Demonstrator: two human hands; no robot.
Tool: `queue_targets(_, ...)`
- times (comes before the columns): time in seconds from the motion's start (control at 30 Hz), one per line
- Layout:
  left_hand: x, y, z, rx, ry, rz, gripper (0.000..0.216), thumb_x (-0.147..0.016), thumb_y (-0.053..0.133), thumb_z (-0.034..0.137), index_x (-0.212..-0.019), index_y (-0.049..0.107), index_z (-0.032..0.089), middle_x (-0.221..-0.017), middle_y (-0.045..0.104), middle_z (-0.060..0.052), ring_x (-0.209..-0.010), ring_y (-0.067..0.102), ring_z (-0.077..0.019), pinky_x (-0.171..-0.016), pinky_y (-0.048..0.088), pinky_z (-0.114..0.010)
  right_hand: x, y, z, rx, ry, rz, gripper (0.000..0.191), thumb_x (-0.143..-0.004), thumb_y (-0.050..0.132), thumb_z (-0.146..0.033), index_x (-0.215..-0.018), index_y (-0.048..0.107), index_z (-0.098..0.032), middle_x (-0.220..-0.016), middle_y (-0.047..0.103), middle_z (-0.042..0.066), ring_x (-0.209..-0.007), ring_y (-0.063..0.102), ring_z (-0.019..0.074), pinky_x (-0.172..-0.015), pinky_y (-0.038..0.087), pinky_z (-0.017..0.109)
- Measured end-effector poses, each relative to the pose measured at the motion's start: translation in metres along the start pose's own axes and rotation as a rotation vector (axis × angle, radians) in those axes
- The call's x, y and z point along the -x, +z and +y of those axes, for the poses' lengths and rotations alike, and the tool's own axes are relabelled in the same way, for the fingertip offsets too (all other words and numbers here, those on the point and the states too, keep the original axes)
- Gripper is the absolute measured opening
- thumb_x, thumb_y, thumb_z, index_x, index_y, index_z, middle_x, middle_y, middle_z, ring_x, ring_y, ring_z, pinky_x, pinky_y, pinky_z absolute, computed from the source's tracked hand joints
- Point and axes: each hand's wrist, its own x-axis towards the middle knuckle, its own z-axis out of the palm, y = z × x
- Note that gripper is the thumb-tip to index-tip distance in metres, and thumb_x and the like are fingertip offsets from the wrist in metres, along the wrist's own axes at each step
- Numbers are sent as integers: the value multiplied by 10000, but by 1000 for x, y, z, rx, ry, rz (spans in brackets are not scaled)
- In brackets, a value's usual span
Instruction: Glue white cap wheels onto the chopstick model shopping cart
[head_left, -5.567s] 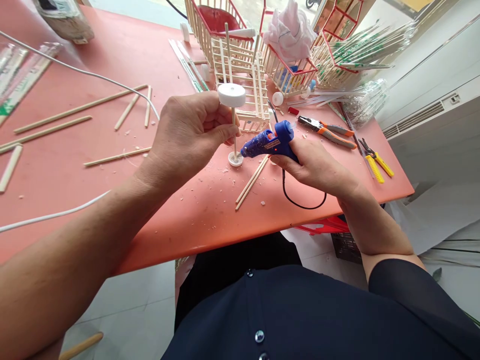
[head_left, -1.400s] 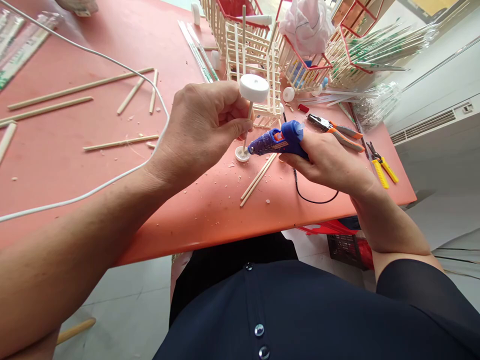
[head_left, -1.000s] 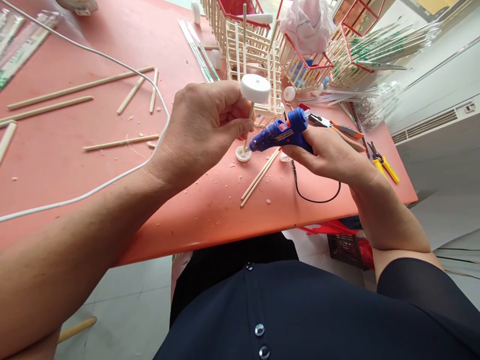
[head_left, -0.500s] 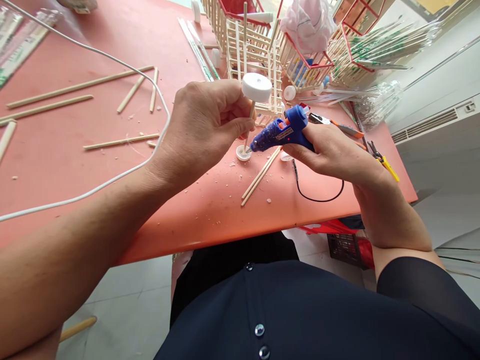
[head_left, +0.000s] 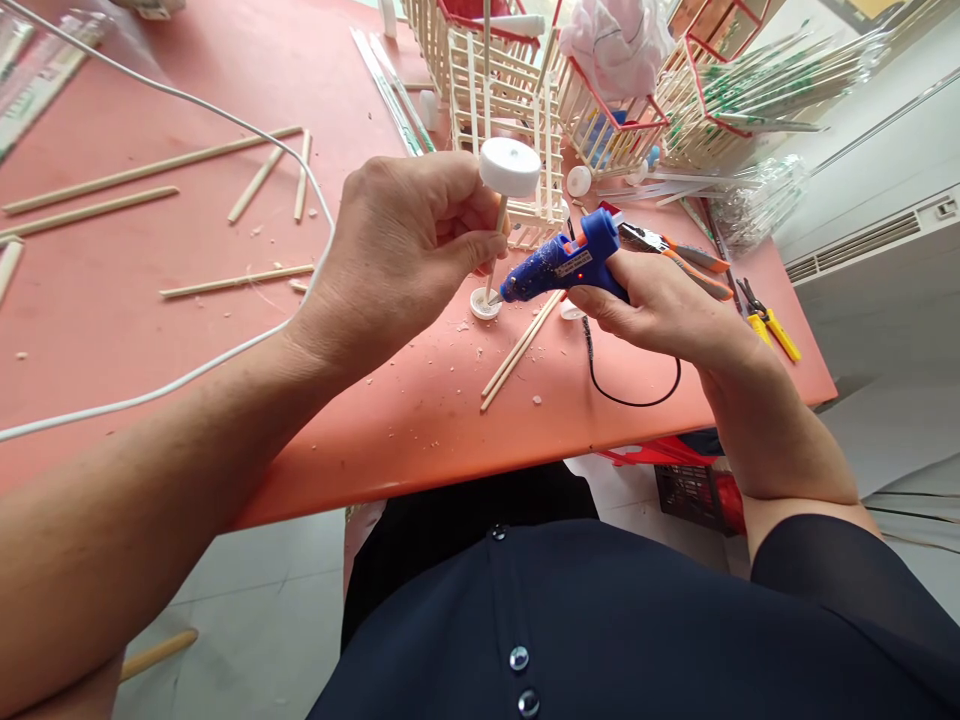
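My left hand (head_left: 405,250) pinches a thin wooden stick (head_left: 496,225) that stands upright, with a white wheel (head_left: 510,166) on its top end. The stick's lower end rests in a second white wheel (head_left: 484,303) lying flat on the pink table (head_left: 187,330). My right hand (head_left: 660,305) grips a blue glue gun (head_left: 562,260), tilted down to the left, its nozzle at the lower wheel beside the stick. A black cord (head_left: 630,385) trails from the gun.
Two loose sticks (head_left: 517,345) lie just below the gun. Stick-built baskets (head_left: 517,110) crowd the table's far side. Orange pliers (head_left: 679,255) and yellow cutters (head_left: 769,325) lie to the right, a white cable (head_left: 187,370) and several sticks (head_left: 150,175) to the left.
The glue gun's rear has risen, then held, so its nozzle points down at the lower wheel. My left hand keeps the stick upright in the same place.
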Motion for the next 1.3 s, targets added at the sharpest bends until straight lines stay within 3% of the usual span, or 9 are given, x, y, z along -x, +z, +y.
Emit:
queue_targets(0.3, 2, 0, 1, -23, -8, 12, 87, -761, 750, 212, -747, 717, 291, -763, 773, -13, -722, 714, -237, -682, 520, -426, -1, 2, 2, -23, 32, -6, 329, -1117, 643, -419, -877, 497, -247, -787, 561, -8, -779, 520, 173, -705, 346, 336)
queue_targets(0.5, 4, 0, 4, -61, -25, -2, 144, -884, 816, 314, -779, 719, 294, -782, 795, -17, -759, 751, -249, -706, 589, -416, 0, 3, 2, -32, 84, -1, 359, -1123, 655, -491, -892, 532, -246, -783, 559, 2, -780, 511, 182, -695, 392, 338)
queue_targets(0.7, 2, 1, -2, -13, 25, 6, 127, -828, 827, 271, -768, 715, 281, -743, 775, -2, -710, 748, -226, -655, 553, -378, -1, 4, 1, -68, 94, 8, 394, -1113, 665, -551, -893, 537, -250, -788, 544, 1, -788, 510, 182, -693, 421, 333)
queue_targets(0.87, 2, 1, -1, -20, -6, 6, 101, -821, 800, 250, -773, 718, 284, -770, 787, -5, -727, 759, -235, -683, 557, -406, -1, 4, -1, -32, 79, 15, 379, -1112, 646, -529, -883, 536, -247, -774, 537, -3, -779, 511, 181, -705, 410, 336)
queue_targets(1.07, 2, 2, -1, -2, -23, 8, 179, -833, 856, 400, -750, 722, 314, -771, 787, -17, -724, 712, -257, -698, 538, -470, 1, 0, -8, 3, 58, -19, 346, -1088, 663, -483, -873, 517, -254, -757, 530, -8, -782, 514, 191, -714, 380, 341)
queue_targets(1.3, 1, 3, 0, 5, -34, 13, 179, -812, 847, 407, -733, 720, 309, -754, 774, -16, -713, 703, -253, -686, 522, -473, -1, 1, -12, -8, 23, -17, 320, -1090, 674, -444, -881, 528, -251, -759, 520, -11, -808, 530, 197, -741, 386, 338)
